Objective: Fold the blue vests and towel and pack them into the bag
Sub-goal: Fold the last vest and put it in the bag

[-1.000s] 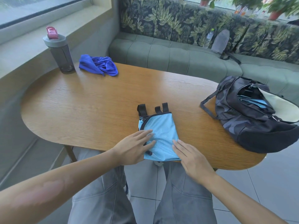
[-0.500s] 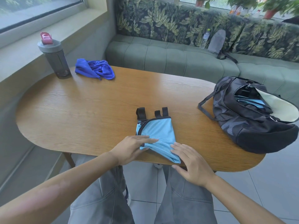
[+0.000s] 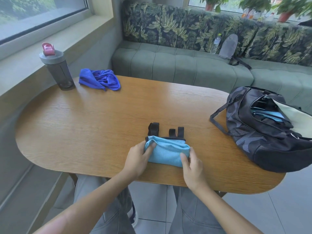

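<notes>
The folded light-blue vest (image 3: 167, 153) lies close to the near edge of the oval wooden counter (image 3: 104, 125), its near fold just short of that edge. A broad stretch of bare wood lies to the left of the vest and beyond it; a narrower strip separates it from the bag (image 3: 263, 132) on the right.

The dark patterned bag sits at the right end of the counter, zipper open, with light-blue fabric showing inside. A dark blue towel (image 3: 100, 79) lies crumpled at the far left, just beside a grey bottle (image 3: 57, 70) with a pink cap. A green bench sofa (image 3: 182, 65) runs behind the counter.

The vest forms a compact, thick bundle with black trim along its far edge and three black strap loops projecting beyond it. The left hand (image 3: 137, 158) grips the bundle's left end, fingers curled over the fabric. The right hand (image 3: 191, 166) pinches the right end, thumb on top.
</notes>
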`<action>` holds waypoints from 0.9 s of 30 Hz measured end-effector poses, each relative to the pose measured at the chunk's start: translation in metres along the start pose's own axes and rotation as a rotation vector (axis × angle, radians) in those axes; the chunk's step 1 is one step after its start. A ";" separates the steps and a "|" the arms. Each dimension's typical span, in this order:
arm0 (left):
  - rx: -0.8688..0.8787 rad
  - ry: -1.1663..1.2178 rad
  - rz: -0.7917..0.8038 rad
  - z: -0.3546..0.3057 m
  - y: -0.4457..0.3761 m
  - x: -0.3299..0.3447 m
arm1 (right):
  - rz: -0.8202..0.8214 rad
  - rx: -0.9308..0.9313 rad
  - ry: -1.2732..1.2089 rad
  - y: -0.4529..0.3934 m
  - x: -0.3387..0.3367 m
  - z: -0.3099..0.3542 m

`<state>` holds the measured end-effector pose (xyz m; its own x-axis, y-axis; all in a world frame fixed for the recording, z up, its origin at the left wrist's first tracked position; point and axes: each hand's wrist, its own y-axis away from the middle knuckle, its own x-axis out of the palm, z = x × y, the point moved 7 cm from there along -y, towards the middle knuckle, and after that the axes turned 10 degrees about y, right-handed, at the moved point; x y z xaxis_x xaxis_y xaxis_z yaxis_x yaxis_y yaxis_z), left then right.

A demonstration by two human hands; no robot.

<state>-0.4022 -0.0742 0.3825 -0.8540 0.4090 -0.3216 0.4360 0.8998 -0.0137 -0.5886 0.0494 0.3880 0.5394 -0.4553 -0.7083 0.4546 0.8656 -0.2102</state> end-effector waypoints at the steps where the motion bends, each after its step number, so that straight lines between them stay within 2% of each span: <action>1: 0.005 -0.026 -0.012 -0.001 -0.004 0.001 | -0.004 0.034 0.007 -0.005 0.002 -0.001; 5: 0.019 -0.095 -0.049 -0.007 -0.015 0.004 | -0.018 0.122 0.034 -0.022 0.004 0.000; 12: -0.097 -0.174 -0.226 0.004 -0.027 0.004 | 0.053 0.279 0.181 -0.039 0.012 -0.008; 17: -0.161 -0.186 -0.247 0.009 -0.028 0.002 | 0.060 0.292 0.230 -0.043 0.007 -0.005; 22: -0.144 -0.421 -0.234 -0.003 -0.040 -0.001 | 0.074 0.309 0.341 -0.055 0.008 -0.008; 24: -0.058 -0.542 -0.239 -0.009 -0.044 -0.001 | 0.088 0.306 0.399 -0.060 0.010 -0.009; 25: 0.047 -0.598 -0.255 -0.015 -0.045 0.000 | 0.096 0.296 0.440 -0.062 0.010 -0.007; 27: 0.394 -0.719 -0.233 -0.032 -0.044 0.008 | 0.112 0.233 0.578 -0.065 0.011 0.000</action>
<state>-0.4370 -0.1058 0.4110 -0.6044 -0.0964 -0.7908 0.4521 0.7759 -0.4401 -0.6123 -0.0119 0.3936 0.1523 -0.1216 -0.9808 0.5953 0.8035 -0.0072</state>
